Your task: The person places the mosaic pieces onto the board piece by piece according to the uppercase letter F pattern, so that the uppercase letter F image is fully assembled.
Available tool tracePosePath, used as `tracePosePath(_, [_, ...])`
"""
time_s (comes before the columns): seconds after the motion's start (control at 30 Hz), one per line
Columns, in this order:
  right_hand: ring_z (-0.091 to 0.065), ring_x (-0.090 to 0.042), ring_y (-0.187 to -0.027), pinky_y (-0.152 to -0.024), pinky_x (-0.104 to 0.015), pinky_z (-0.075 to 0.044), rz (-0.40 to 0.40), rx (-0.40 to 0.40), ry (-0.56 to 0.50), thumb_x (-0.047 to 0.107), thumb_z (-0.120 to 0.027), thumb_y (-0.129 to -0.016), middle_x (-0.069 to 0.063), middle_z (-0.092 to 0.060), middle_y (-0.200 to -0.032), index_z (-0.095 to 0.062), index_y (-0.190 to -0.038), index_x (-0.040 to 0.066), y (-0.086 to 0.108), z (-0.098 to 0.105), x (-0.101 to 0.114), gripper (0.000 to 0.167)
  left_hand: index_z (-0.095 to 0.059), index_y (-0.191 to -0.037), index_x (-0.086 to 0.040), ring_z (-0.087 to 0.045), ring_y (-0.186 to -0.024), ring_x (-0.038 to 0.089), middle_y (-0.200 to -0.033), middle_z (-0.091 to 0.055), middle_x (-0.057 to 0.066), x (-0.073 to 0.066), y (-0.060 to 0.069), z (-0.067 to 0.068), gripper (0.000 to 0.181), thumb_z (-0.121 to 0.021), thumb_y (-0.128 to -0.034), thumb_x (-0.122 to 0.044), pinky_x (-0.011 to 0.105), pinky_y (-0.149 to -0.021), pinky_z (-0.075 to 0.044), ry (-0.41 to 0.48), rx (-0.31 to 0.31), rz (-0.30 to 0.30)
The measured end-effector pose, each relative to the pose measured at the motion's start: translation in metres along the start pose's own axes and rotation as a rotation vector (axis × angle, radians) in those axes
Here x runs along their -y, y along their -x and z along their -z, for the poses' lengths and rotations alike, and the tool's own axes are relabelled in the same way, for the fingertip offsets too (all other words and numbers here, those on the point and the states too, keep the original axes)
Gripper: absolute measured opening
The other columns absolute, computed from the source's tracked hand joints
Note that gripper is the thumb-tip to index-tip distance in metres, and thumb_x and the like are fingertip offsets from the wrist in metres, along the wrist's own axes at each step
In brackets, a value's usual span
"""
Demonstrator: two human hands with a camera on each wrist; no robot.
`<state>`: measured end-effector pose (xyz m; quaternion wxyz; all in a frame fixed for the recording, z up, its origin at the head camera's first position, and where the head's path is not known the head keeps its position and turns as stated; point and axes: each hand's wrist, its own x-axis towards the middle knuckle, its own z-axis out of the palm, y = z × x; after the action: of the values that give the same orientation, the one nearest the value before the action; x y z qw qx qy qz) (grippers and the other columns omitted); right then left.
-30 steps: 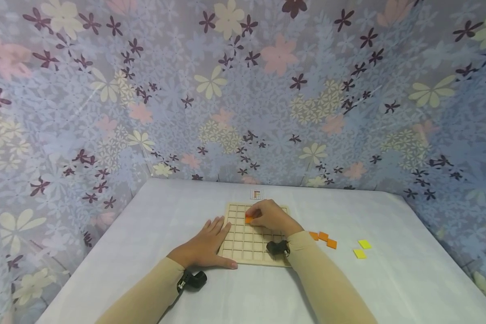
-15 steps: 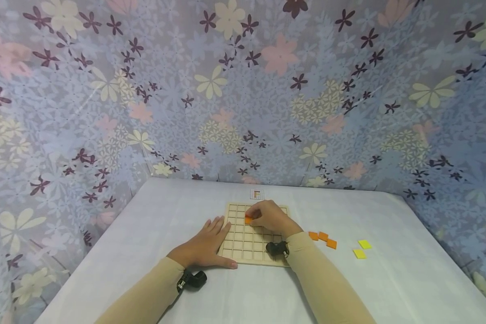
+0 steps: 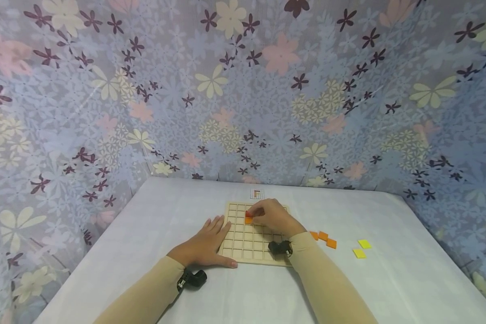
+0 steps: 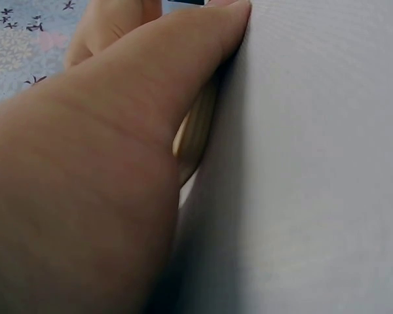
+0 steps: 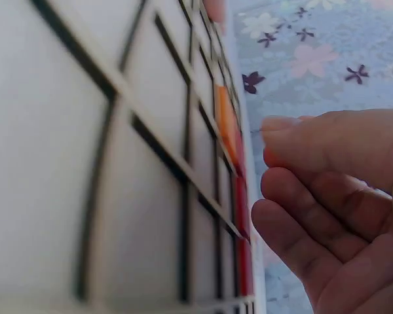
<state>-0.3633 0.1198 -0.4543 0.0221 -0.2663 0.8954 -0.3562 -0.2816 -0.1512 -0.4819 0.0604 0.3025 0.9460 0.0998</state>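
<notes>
On the wooden grid board point(image 3: 243, 245) an orange tile point(image 3: 249, 220) lies in a cell, with red point(image 3: 248, 213) showing just behind it. In the right wrist view the orange tile point(image 5: 226, 121) and red tiles point(image 5: 242, 199) line the board's far side. My right hand point(image 3: 273, 216) hovers over them, its fingers bent and off the board point(image 5: 150, 216), with no tile visible between them; it hides part of the grid. My left hand point(image 3: 205, 246) rests spread at the board's left edge, fingertips on the rim and thumb along the front corner.
Several orange tiles point(image 3: 331, 243) lie right of the board, partly behind the right sleeve. Two yellow tiles point(image 3: 359, 254) lie farther right. A small printed grid card point(image 3: 257, 194) is behind the board, and a flowered cloth hangs beyond the table.
My right hand has shifted slightly right and away from the orange tile, uncovering more of that tile and the red behind it. My left hand has stayed still.
</notes>
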Motion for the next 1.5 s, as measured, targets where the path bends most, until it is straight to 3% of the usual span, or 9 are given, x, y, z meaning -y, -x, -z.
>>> tracePosePath(0.3, [-0.071, -0.023, -0.099, -0.092, -0.047, -0.056, -0.079, -0.129, -0.047, 0.008, -0.075, -0.098, -0.005, -0.076, -0.107, -0.078, -0.12, 0.001, 0.022, 0.037, -0.038, 0.023, -0.018, -0.168, -0.003, -0.003, -0.159, 0.037, -0.173, -0.007, 0.023, 0.001, 0.0, -0.002, 0.134, -0.056, -0.0779, -0.094, 0.052, -0.125, -0.004, 0.009, -0.011, 0.004])
tracePosePath(0.53, [-0.067, -0.033, -0.114, -0.099, -0.052, -0.052, -0.247, -0.178, -0.038, 0.018, -0.073, -0.102, -0.01, -0.073, -0.121, -0.076, -0.126, 0.005, 0.061, 0.071, -0.082, 0.027, -0.016, -0.169, -0.004, -0.002, -0.159, 0.035, -0.173, -0.004, 0.021, 0.0, 0.0, -0.002, 0.135, -0.055, -0.0767, -0.096, 0.05, -0.125, -0.002, 0.011, -0.009, 0.008])
tracePosePath(0.8, [-0.064, -0.038, -0.12, -0.104, -0.059, -0.047, -0.328, -0.184, -0.014, 0.024, -0.074, -0.102, -0.013, -0.073, -0.123, -0.074, -0.129, 0.005, 0.105, 0.104, -0.117, 0.034, -0.017, -0.168, -0.003, -0.003, -0.159, 0.036, -0.173, -0.006, 0.023, 0.0, 0.004, 0.002, 0.134, -0.058, -0.0776, -0.093, 0.051, -0.125, -0.002, 0.023, -0.016, 0.011])
tracePosePath(1.07, [-0.065, -0.038, -0.117, -0.102, -0.061, -0.048, -0.383, -0.133, -0.013, 0.027, -0.079, -0.098, -0.014, -0.073, -0.121, -0.072, -0.129, 0.001, 0.137, 0.112, -0.118, 0.042, -0.018, -0.168, -0.002, -0.003, -0.159, 0.037, -0.172, -0.006, 0.024, -0.001, 0.003, 0.0, 0.134, -0.057, -0.078, -0.094, 0.052, -0.125, -0.002, 0.036, -0.018, -0.008])
tracePosePath(1.5, [-0.069, -0.023, -0.1, -0.09, -0.045, -0.056, -0.331, -0.056, -0.066, 0.033, -0.088, -0.089, -0.005, -0.074, -0.113, -0.076, -0.121, 0.005, 0.144, 0.106, -0.11, 0.044, -0.016, -0.168, -0.002, -0.002, -0.159, 0.037, -0.172, -0.005, 0.024, -0.001, 0.003, 0.001, 0.135, -0.056, -0.0779, -0.094, 0.051, -0.125, -0.002, 0.03, -0.011, -0.011])
